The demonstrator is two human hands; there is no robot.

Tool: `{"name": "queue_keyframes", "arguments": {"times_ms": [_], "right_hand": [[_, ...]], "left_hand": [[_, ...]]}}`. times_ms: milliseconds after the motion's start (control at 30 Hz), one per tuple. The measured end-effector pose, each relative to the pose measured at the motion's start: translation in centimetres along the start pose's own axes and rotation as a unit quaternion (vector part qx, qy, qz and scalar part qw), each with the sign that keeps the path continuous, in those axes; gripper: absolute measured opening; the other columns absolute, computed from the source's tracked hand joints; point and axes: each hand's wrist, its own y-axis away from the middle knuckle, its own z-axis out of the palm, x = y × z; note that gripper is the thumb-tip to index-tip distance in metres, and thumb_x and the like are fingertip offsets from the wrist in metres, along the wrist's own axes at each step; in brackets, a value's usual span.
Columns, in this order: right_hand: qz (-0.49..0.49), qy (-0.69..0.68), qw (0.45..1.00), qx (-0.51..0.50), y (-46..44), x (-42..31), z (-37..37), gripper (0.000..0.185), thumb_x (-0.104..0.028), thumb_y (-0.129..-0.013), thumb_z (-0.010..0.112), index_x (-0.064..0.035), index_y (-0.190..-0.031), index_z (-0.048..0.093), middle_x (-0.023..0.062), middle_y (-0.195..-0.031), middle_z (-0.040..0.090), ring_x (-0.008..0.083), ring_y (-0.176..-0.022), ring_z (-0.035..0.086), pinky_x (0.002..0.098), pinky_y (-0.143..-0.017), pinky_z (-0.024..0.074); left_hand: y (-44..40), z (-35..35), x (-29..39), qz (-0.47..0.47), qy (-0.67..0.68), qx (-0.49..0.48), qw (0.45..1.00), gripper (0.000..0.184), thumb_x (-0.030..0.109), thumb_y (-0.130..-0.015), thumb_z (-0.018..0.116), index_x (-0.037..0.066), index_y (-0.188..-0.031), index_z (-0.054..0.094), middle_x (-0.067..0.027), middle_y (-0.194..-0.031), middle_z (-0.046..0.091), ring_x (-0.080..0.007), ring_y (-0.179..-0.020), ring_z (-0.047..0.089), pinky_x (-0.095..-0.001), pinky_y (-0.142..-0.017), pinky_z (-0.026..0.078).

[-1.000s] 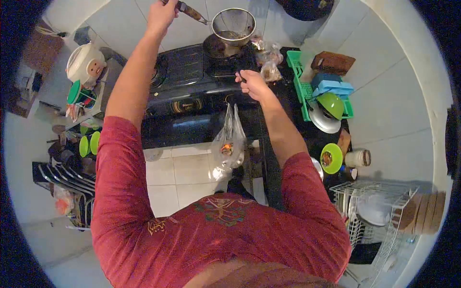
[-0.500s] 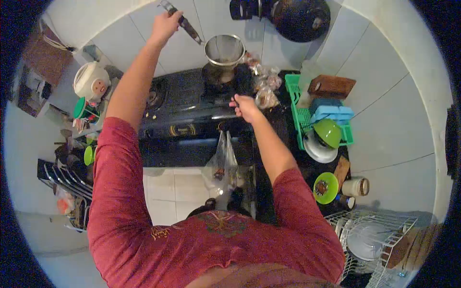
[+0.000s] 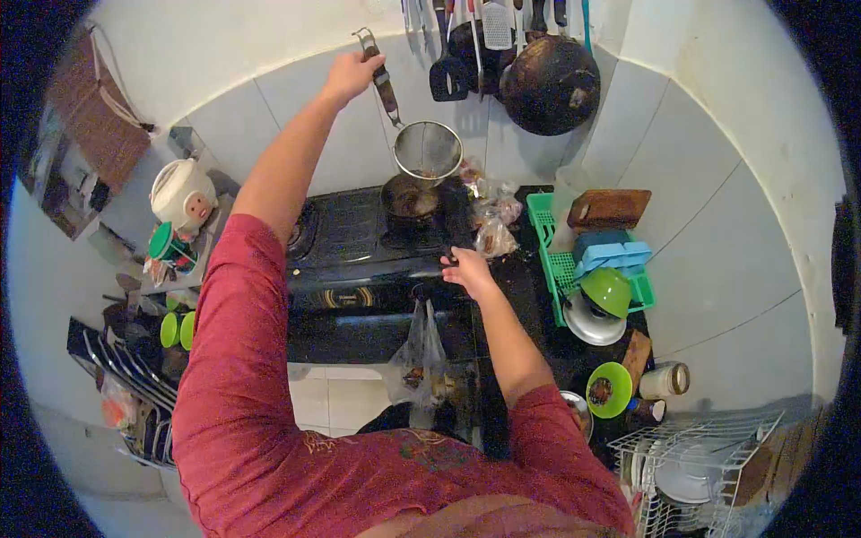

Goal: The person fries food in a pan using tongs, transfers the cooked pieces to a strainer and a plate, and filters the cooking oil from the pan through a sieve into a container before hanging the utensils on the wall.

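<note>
My left hand (image 3: 352, 77) is closed around the dark handle of a strainer (image 3: 429, 151), raised in front of the tiled wall. Its round mesh basket hangs tilted just above a dark pan (image 3: 410, 203) on the black stove (image 3: 341, 233). Some of the pan's inside shows below the strainer's rim, but its contents are unclear. My right hand (image 3: 470, 273) is at the stove's front right, fingers curled round what looks like the pan's dark handle. Knotted plastic bags of food (image 3: 495, 235) lie just beyond that hand.
At right stands a green dish rack (image 3: 550, 235) with a green bowl (image 3: 608, 291) and a cutting board (image 3: 610, 209). A wok (image 3: 550, 87) and several utensils hang on the wall. A rice cooker (image 3: 186, 195) is at left. A clear plastic bag (image 3: 418, 359) hangs from the stove front.
The view has tilted up, so the hanging utensils now show. My left hand has shifted right, and the strainer's handle stands more upright. The right hand stays closed by the pan.
</note>
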Motion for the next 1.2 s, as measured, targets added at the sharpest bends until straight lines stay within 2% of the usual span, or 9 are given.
{"name": "queue_keyframes", "arguments": {"times_ms": [200,267,400,467,500,600,633,900,1200], "right_hand": [[-0.078,0.027,0.994,0.072,2.4,1.7,-2.4,0.037,-0.025,-0.09,0.055,0.0023,-0.115,0.054,0.0136,-0.096,0.064,0.0206,-0.068,0.064,0.0301,-0.06,0.054],[-0.095,0.024,0.992,0.077,4.5,1.8,-3.2,0.042,-0.023,-0.092,0.052,0.0034,-0.124,0.048,0.0201,-0.113,0.06,0.0225,-0.079,0.064,0.0322,-0.07,0.0538],[-0.138,-0.025,0.987,0.08,7.3,2.8,-5.7,0.04,-0.025,-0.091,0.055,0.0029,-0.119,0.052,0.0168,-0.105,0.064,0.0196,-0.076,0.064,0.0301,-0.068,0.0543],[-0.109,-0.004,0.982,0.157,9.8,2.1,-4.8,0.039,-0.025,-0.092,0.054,0.003,-0.119,0.052,0.016,-0.101,0.065,0.0196,-0.075,0.064,0.0291,-0.068,0.054],[-0.1,-0.005,0.981,0.165,10.7,2.7,-4.9,0.039,-0.025,-0.092,0.054,0.003,-0.119,0.052,0.016,-0.101,0.065,0.0196,-0.075,0.064,0.0291,-0.068,0.054],[-0.118,-0.016,0.973,0.199,12.5,3.9,-4.9,0.038,-0.025,-0.092,0.054,0.0029,-0.117,0.053,0.0152,-0.099,0.065,0.0189,-0.075,0.064,0.0282,-0.067,0.0534],[-0.106,-0.024,0.971,0.214,13.1,4.2,-4.8,0.037,-0.025,-0.092,0.054,0.0027,-0.117,0.053,0.0151,-0.1,0.065,0.0187,-0.075,0.064,0.0284,-0.068,0.0532],[-0.121,-0.04,0.955,0.269,16.3,8.7,-4.0,0.037,-0.026,-0.094,0.051,0.0017,-0.117,0.052,0.015,-0.105,0.063,0.0192,-0.078,0.063,0.0297,-0.07,0.0528],[-0.08,-0.051,0.937,0.336,17.8,11.0,-1.7,0.041,-0.028,-0.093,0.05,0.0018,-0.121,0.05,0.0144,-0.106,0.061,0.0187,-0.08,0.061,0.0299,-0.072,0.0506]], "left_hand": [[-0.6,1.9,-0.8,0.04,0.01,-0.112,0.993,0.043,0.042,-0.085,0.06,-0.001,-0.089,0.068,-0.0091,-0.071,0.062,-0.0184,-0.067,0.056,-0.0363,-0.064,0.046],[-2.3,2.9,-3.1,0.054,-0.061,-0.101,0.992,0.044,0.048,-0.085,0.059,0.004,-0.085,0.066,-0.0021,-0.063,0.053,-0.012,-0.058,0.049,-0.0292,-0.055,0.041],[-3.9,3.8,-6.8,0.062,-0.055,-0.088,0.993,0.044,0.049,-0.084,0.06,0.005,-0.087,0.066,-0.0023,-0.062,0.053,-0.0114,-0.057,0.048,-0.0288,-0.055,0.04],[-2.5,3.0,-6.0,0.025,0.069,-0.128,0.989,0.038,0.028,-0.089,0.057,-0.005,-0.108,0.061,-0.0131,-0.098,0.066,-0.0236,-0.092,0.06,-0.0374,-0.082,0.046],[-2.7,3.1,-7.0,0.018,0.021,-0.113,0.993,0.043,0.036,-0.088,0.056,-0.003,-0.103,0.062,-0.011,-0.086,0.064,-0.0211,-0.075,0.057,-0.0369,-0.067,0.045],[-0.9,2.7,-7.2,-0.009,-0.054,-0.106,0.993,0.05,0.042,-0.085,0.06,-0.003,-0.105,0.062,-0.0173,-0.089,0.065,-0.0284,-0.082,0.061,-0.0393,-0.074,0.047],[-3.2,4.1,-11.1,0.025,-0.048,-0.145,0.988,0.043,0.049,-0.084,0.06,0.007,-0.091,0.066,-0.001,-0.061,0.05,-0.0109,-0.055,0.045,-0.0274,-0.053,0.038],[-7.5,10.4,-18.4,-0.033,0.104,-0.23,0.967,0.043,0.049,-0.085,0.061,0.006,-0.091,0.064,0.0017,-0.058,0.046,-0.0106,-0.053,0.041,-0.0259,-0.051,0.036],[-7.6,11.9,-18.9,0.042,0.095,-0.161,0.982,0.051,0.049,-0.084,0.062,-0.002,-0.09,0.068,-0.0073,-0.074,0.064,-0.0165,-0.068,0.055,-0.0358,-0.064,0.045]]}}
